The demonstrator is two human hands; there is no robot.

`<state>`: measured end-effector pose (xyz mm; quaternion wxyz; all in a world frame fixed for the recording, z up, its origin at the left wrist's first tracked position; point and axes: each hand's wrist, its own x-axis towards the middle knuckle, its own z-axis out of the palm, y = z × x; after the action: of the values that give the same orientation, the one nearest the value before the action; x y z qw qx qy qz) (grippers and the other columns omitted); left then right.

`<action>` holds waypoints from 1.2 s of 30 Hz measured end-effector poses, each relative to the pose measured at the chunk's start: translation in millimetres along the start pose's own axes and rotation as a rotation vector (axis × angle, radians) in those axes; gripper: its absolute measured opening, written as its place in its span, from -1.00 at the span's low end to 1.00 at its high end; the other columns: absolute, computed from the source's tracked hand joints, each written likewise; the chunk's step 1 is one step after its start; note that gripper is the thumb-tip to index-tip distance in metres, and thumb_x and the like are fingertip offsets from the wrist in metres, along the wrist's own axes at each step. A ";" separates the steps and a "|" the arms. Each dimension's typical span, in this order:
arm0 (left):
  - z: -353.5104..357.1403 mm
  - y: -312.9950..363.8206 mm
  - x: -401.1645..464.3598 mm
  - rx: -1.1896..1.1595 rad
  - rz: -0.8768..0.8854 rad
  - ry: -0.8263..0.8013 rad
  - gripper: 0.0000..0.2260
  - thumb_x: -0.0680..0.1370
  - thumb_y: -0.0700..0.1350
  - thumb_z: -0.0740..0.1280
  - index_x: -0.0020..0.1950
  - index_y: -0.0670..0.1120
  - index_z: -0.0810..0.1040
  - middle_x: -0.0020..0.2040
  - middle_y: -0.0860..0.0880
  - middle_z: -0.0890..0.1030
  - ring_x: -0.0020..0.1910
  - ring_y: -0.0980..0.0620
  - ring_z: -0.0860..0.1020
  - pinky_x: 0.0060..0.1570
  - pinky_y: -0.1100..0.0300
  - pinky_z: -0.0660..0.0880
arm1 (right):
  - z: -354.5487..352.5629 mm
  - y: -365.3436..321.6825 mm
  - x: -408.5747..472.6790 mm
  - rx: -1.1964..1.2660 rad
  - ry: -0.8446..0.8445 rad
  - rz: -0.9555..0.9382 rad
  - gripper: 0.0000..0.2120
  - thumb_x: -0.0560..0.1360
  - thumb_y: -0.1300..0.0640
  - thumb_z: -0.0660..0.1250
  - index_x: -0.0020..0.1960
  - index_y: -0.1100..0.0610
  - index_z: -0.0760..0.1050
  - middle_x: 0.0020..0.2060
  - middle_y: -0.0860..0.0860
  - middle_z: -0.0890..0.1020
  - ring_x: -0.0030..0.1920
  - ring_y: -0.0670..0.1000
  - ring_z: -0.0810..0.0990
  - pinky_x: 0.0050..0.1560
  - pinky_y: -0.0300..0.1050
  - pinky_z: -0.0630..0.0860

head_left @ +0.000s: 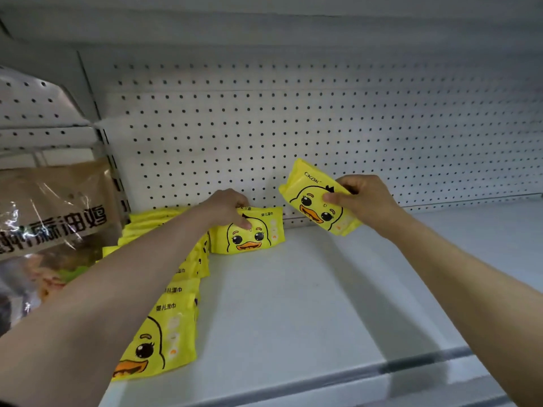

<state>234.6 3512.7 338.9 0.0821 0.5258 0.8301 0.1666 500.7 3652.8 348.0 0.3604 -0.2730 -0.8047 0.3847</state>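
Observation:
Yellow wet-wipe packs printed with a duck face stand on a white shop shelf. My left hand grips the top of one upright pack at the back of the shelf, against the pegboard. My right hand holds another pack tilted in the air, just above the shelf and to the right of the first. A row of several more packs runs from the back toward the front along the shelf's left side, partly hidden by my left forearm.
A white pegboard wall backs the shelf. A brown plastic-wrapped package with printed characters fills the neighbouring bay at left, behind a slotted metal upright. The shelf's front edge runs across the bottom right.

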 end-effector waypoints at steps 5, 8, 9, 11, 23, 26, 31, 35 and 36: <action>5.6 -12.6 10.4 0.110 0.080 0.118 -0.59 0.30 0.05 0.58 0.08 0.00 0.58 0.03 0.01 0.56 0.04 -0.02 0.53 0.04 0.05 0.49 | 12.0 0.7 8.7 -0.014 0.010 -0.004 -0.88 0.39 0.04 0.54 -0.11 0.01 0.67 -0.23 -0.05 0.71 -0.16 0.00 0.68 -0.09 -0.08 0.58; 9.2 -15.5 9.2 0.160 0.102 0.201 -0.55 0.30 0.06 0.57 0.08 0.01 0.49 0.01 0.07 0.52 0.00 0.01 0.49 -0.09 0.11 0.42 | 16.6 -0.2 9.1 -0.026 0.002 -0.008 -0.89 0.40 0.04 0.53 -0.10 0.01 0.67 -0.24 -0.07 0.70 -0.18 -0.04 0.66 -0.13 -0.12 0.56; 9.8 -16.4 8.6 0.173 0.107 0.222 -0.54 0.29 0.07 0.58 0.08 0.00 0.47 0.00 0.07 0.51 -0.03 0.01 0.48 -0.14 0.13 0.38 | 17.4 -0.6 9.2 -0.030 -0.004 -0.009 -0.89 0.40 0.05 0.53 -0.09 0.02 0.67 -0.23 -0.06 0.70 -0.18 -0.05 0.66 -0.14 -0.13 0.55; 9.7 -16.6 7.8 0.223 0.136 0.258 -0.52 0.28 0.09 0.58 0.06 -0.01 0.45 -0.02 0.05 0.51 -0.06 0.00 0.47 -0.18 0.15 0.32 | 18.6 -1.0 9.9 -0.037 -0.012 -0.013 -0.88 0.41 0.05 0.52 -0.07 0.03 0.67 -0.22 -0.04 0.70 -0.17 -0.03 0.67 -0.15 -0.13 0.55; 10.8 -10.9 12.1 0.520 0.248 0.324 -0.53 0.37 0.14 0.50 0.14 -0.06 0.47 0.06 -0.03 0.49 0.13 -0.04 0.43 -0.04 0.14 0.31 | 19.6 0.9 12.8 -0.044 -0.033 -0.014 -0.86 0.40 0.04 0.53 -0.06 0.03 0.68 -0.19 -0.04 0.71 -0.11 0.00 0.69 -0.01 -0.02 0.60; 2.9 -5.5 7.2 0.273 0.204 0.334 -0.65 0.47 0.08 0.43 0.17 -0.05 0.49 0.10 -0.01 0.51 0.16 -0.02 0.44 0.03 0.10 0.38 | 19.3 -1.1 16.5 -0.076 -0.048 -0.034 -0.87 0.40 0.03 0.53 -0.07 0.00 0.68 -0.22 -0.07 0.71 -0.14 -0.07 0.68 -0.08 -0.12 0.58; -25.9 13.6 -8.6 -0.292 0.164 0.401 -0.83 0.62 -0.03 0.23 0.10 -0.06 0.56 0.02 0.05 0.61 -0.08 0.10 0.54 -0.20 0.24 0.43 | 37.2 -6.4 31.9 -0.218 -0.180 -0.083 -0.83 0.39 0.02 0.54 -0.05 0.04 0.68 -0.21 -0.02 0.70 -0.19 -0.06 0.66 -0.11 -0.13 0.54; -28.5 16.9 -27.1 -0.278 0.216 0.182 -0.73 0.48 0.12 0.42 0.12 0.07 0.55 0.00 0.16 0.62 0.03 0.26 0.54 -0.13 0.40 0.36 | 69.3 -10.4 42.0 -0.347 -0.335 -0.135 -0.79 0.34 0.02 0.57 -0.06 0.03 0.68 -0.21 -0.02 0.69 -0.16 -0.04 0.64 -0.10 -0.11 0.53; -25.0 13.2 -28.5 -0.232 0.203 0.126 -0.67 0.42 0.13 0.48 0.13 0.08 0.54 0.00 0.15 0.62 0.04 0.23 0.54 -0.12 0.38 0.37 | 78.9 -10.8 43.5 -0.366 -0.374 -0.150 -0.81 0.33 0.02 0.58 -0.11 0.01 0.66 -0.24 -0.04 0.67 -0.20 -0.05 0.62 -0.17 -0.14 0.50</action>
<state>250.4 3487.4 365.9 0.0730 0.5824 0.7516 0.3012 410.9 3644.7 337.9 0.1776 -0.1972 -0.9315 0.2487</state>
